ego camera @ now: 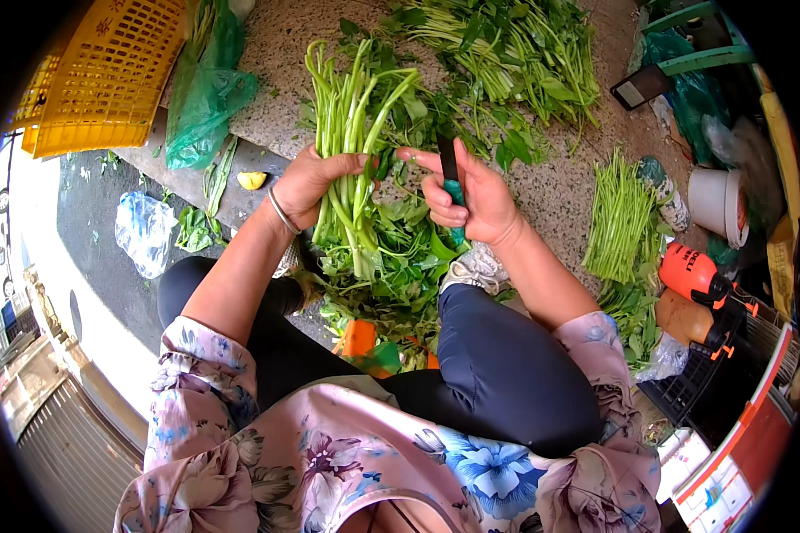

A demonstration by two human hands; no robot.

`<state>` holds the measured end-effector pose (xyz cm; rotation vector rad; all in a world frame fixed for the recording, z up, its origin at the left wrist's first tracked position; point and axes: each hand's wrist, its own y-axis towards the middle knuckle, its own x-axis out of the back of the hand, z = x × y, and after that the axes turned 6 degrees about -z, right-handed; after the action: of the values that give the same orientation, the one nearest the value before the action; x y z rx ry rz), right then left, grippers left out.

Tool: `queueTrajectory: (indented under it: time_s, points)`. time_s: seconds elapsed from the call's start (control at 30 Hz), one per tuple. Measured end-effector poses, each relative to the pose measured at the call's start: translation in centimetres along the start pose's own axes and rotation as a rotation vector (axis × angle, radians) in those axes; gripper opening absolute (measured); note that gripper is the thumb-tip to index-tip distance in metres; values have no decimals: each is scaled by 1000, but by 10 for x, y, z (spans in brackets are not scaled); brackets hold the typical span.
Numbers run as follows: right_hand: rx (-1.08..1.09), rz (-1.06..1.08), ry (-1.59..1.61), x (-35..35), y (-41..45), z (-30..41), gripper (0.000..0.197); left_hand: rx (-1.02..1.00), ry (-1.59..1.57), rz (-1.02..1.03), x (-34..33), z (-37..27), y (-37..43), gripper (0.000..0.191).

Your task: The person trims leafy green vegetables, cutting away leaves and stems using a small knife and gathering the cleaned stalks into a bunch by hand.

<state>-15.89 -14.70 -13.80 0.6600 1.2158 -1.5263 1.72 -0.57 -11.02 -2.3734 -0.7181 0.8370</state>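
A bunch of long green leafy-vegetable stalks (pixel 348 143) is clasped in my left hand (pixel 320 176), the thumb lying across the stems. To its right, my right hand (pixel 470 193) grips a small knife (pixel 448 160) by its green-wrapped handle, the dark blade up and the index finger stretched out towards the stalks. Beneath both hands lies a heap of loose green leaves (pixel 400 266) between my feet. A large pile of leafy stems (pixel 507 60) rests on the speckled stone slab beyond. A bundle of stalks (pixel 617 220) lies at the right.
At the upper left stand a yellow plastic crate (pixel 110 73) and a green plastic bag (pixel 207 106). A yellow piece (pixel 251 180) and a clear bag (pixel 145 233) lie on the left. A white bucket (pixel 713 200), an orange-red spray bottle (pixel 688 272) and a black crate (pixel 680 390) are at the right.
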Motion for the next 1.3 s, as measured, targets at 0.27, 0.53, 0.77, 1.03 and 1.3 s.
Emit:
queueTrajectory:
  time_s: [0.27, 0.53, 0.77, 1.03, 1.3]
  points:
    - [89, 118, 99, 3, 9, 31, 54, 86, 93, 116, 0, 7, -2, 35]
    - [114, -48, 44, 7, 10, 25, 48, 150, 169, 109, 3, 6, -5, 36]
    - [169, -534, -440, -2, 9, 22, 41, 129, 175, 147, 16, 5, -4, 34]
    - [134, -631, -1713, 35, -10, -4, 40, 133, 145, 75, 25, 4, -2, 23]
    - [75, -558, -1697, 20, -8, 6, 46, 81, -28, -25, 21, 1, 1, 24]
